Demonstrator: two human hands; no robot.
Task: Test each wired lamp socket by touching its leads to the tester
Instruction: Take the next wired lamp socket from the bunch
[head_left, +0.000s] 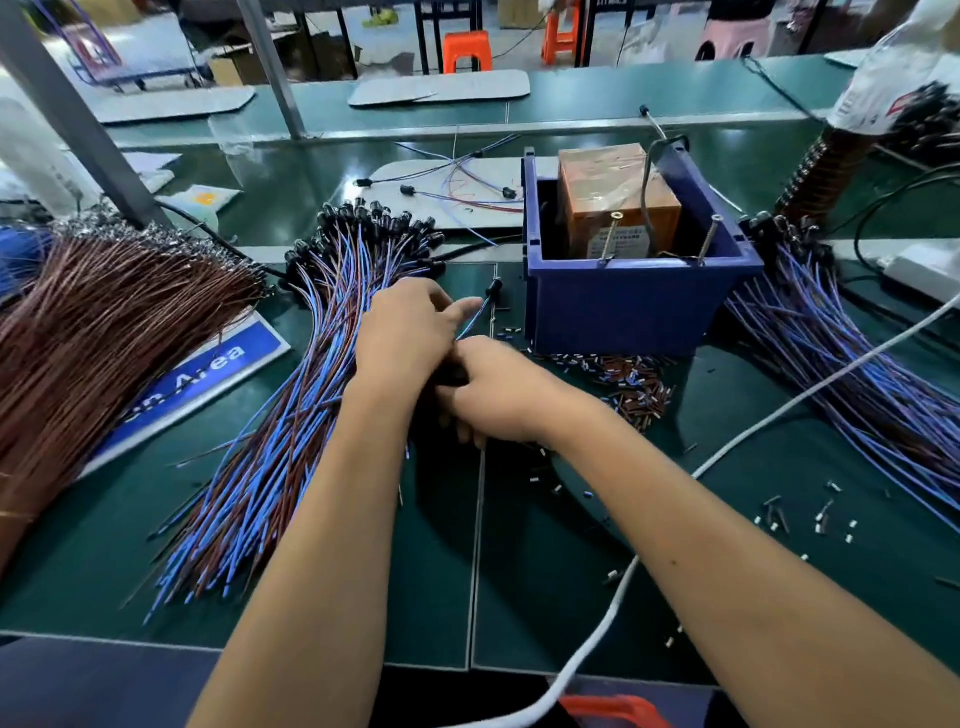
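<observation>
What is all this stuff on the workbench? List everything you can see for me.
wired sockets: large pile, blue and brown leads, black heads, left of centre
second socket pile: many, blue and brown, right
brown wire bundle: one, far left
blue bin: one, centre, holds an orange box
screws: two, on the bin's front rim
loose wire ends: scattered, before the bin
white cable: one, right
left hand: on the pile, holds a blue lead
right hand: curled, beside the left hand
</observation>
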